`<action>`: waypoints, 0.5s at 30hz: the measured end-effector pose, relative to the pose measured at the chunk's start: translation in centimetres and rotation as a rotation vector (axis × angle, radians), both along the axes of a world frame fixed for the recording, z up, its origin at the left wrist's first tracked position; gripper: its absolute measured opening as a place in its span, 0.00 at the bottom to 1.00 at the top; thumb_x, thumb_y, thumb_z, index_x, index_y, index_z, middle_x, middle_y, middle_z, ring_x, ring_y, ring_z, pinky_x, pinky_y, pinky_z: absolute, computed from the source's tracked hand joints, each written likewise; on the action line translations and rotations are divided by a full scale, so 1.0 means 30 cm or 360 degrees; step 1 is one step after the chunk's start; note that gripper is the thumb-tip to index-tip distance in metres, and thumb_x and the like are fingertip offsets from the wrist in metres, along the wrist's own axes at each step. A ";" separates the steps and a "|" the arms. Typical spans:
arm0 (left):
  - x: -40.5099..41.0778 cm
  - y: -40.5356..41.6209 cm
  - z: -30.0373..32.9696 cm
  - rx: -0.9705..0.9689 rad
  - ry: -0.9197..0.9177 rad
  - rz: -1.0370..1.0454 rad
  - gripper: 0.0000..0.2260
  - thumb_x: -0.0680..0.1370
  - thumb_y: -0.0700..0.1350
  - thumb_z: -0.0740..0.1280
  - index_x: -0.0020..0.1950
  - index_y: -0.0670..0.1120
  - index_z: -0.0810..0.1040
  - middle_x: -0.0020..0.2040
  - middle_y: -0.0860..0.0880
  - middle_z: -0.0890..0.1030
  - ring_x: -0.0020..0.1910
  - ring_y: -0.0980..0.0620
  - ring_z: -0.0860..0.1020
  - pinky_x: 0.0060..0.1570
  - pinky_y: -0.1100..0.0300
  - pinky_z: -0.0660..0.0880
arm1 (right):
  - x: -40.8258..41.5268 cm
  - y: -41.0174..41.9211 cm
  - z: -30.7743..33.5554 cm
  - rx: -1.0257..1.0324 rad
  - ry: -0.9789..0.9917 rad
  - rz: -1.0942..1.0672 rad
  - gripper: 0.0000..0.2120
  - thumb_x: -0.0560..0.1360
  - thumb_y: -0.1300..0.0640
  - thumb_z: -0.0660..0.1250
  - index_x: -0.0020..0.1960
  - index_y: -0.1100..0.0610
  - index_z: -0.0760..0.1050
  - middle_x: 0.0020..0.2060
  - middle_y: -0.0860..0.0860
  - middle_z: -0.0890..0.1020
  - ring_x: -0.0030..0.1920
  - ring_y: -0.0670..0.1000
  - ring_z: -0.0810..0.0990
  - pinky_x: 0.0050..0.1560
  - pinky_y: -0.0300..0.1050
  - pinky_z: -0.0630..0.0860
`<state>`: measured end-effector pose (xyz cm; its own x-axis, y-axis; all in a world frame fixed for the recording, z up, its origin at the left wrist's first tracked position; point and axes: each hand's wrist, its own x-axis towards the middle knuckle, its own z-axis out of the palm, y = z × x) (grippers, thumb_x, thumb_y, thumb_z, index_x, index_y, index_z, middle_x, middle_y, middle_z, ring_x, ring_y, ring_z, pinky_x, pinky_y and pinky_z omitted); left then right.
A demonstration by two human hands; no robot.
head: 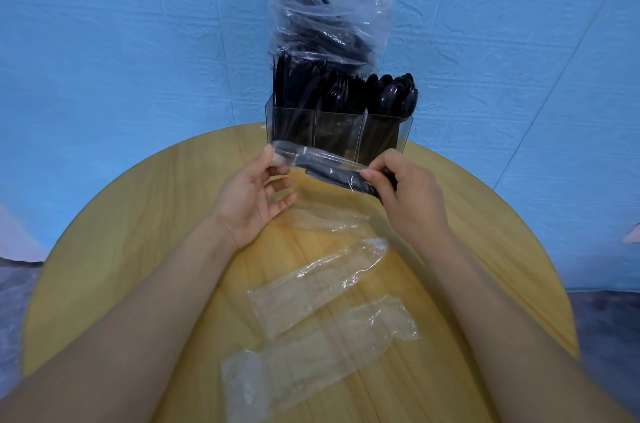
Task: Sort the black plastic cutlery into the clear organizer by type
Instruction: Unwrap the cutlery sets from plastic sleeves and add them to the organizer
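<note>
unwrapping a cutlery pack in front of the organizer

right hand [403, 194] pinches the black cutlery [332, 173] through its clear sleeve [311, 159]; left hand [256, 197] pinches the sleeve's other end. beyond, on the counter [138, 215], stands the clear organizer [337, 132]. next: slide the pieces out, sort by type.

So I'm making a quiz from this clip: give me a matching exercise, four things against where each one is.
1. knives
2. spoons
3. wrapped cutlery pack
4. empty wrappers

A. right compartment of the organizer
B. flat on the table
C. left compartment
D. between left hand and right hand

Pairs: 1-C, 2-A, 3-D, 4-B
</note>
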<state>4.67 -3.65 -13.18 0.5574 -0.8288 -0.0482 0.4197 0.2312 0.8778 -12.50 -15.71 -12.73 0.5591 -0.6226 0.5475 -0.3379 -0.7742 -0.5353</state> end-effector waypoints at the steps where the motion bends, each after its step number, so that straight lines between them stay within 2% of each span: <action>1: 0.007 0.000 0.002 -0.0035 0.0034 0.0074 0.05 0.77 0.46 0.63 0.41 0.49 0.74 0.37 0.52 0.76 0.37 0.56 0.75 0.45 0.58 0.75 | 0.000 -0.002 -0.004 -0.0005 0.0000 0.0000 0.07 0.78 0.53 0.64 0.42 0.54 0.74 0.31 0.43 0.76 0.34 0.48 0.74 0.35 0.45 0.70; 3: 0.015 0.005 0.013 -0.0109 0.0079 0.0236 0.05 0.76 0.39 0.63 0.42 0.49 0.73 0.36 0.52 0.74 0.36 0.56 0.73 0.44 0.60 0.73 | 0.000 -0.006 -0.009 -0.0028 0.0012 0.0000 0.07 0.78 0.53 0.64 0.42 0.54 0.74 0.32 0.44 0.77 0.35 0.48 0.75 0.35 0.46 0.72; 6: 0.039 0.020 0.038 -0.0269 0.0426 0.0508 0.06 0.77 0.40 0.61 0.41 0.47 0.74 0.37 0.51 0.73 0.35 0.56 0.72 0.40 0.63 0.70 | -0.006 -0.022 -0.011 -0.0082 0.0068 -0.0079 0.07 0.78 0.52 0.64 0.43 0.54 0.75 0.34 0.45 0.78 0.36 0.49 0.75 0.36 0.47 0.72; 7: 0.051 0.027 0.046 -0.0323 0.0416 0.0645 0.06 0.77 0.40 0.60 0.41 0.47 0.74 0.36 0.52 0.73 0.35 0.56 0.71 0.38 0.64 0.69 | -0.012 -0.032 -0.010 -0.0075 0.0055 -0.0132 0.08 0.78 0.52 0.64 0.43 0.54 0.75 0.34 0.46 0.78 0.37 0.49 0.75 0.36 0.47 0.72; 8: 0.054 0.036 0.054 -0.0324 0.0202 0.0797 0.06 0.77 0.40 0.61 0.41 0.48 0.73 0.36 0.53 0.72 0.34 0.57 0.71 0.37 0.65 0.69 | -0.018 -0.041 -0.008 -0.0068 0.0034 -0.0186 0.08 0.78 0.52 0.64 0.43 0.55 0.76 0.35 0.47 0.79 0.37 0.50 0.76 0.36 0.47 0.71; 10: 0.027 0.042 0.062 -0.0237 -0.0675 0.0947 0.08 0.77 0.38 0.62 0.42 0.50 0.72 0.38 0.55 0.73 0.36 0.60 0.71 0.39 0.66 0.70 | -0.022 -0.051 -0.007 -0.0103 0.0024 -0.0250 0.09 0.78 0.51 0.64 0.44 0.55 0.76 0.36 0.47 0.80 0.38 0.50 0.76 0.37 0.48 0.72; 12: -0.033 0.020 0.049 -0.0137 -0.1458 0.0779 0.08 0.76 0.37 0.64 0.44 0.51 0.73 0.40 0.56 0.75 0.39 0.62 0.73 0.42 0.69 0.70 | -0.012 -0.042 -0.010 -0.0178 0.0052 -0.0222 0.08 0.78 0.51 0.64 0.43 0.54 0.76 0.35 0.47 0.79 0.37 0.50 0.75 0.36 0.47 0.71; 13: -0.058 0.006 0.035 -0.0045 -0.1684 0.0662 0.08 0.77 0.38 0.65 0.46 0.51 0.73 0.42 0.55 0.76 0.40 0.62 0.73 0.42 0.71 0.70 | -0.005 -0.034 -0.011 -0.0217 0.0061 -0.0192 0.08 0.78 0.52 0.64 0.42 0.54 0.76 0.35 0.46 0.79 0.37 0.49 0.74 0.35 0.47 0.71; 15: -0.081 -0.012 0.004 0.0129 -0.1860 0.0518 0.05 0.78 0.40 0.65 0.50 0.50 0.73 0.46 0.52 0.77 0.43 0.62 0.74 0.42 0.75 0.68 | -0.002 -0.025 -0.014 -0.0286 0.0039 -0.0134 0.07 0.77 0.53 0.66 0.42 0.54 0.76 0.34 0.44 0.77 0.37 0.48 0.73 0.33 0.44 0.69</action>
<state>2.25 -4.02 -13.06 0.4813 -0.6598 0.5771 -0.7014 0.1050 0.7050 -12.56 -16.47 -13.15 0.5239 -0.5612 0.6408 -0.4167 -0.8250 -0.3818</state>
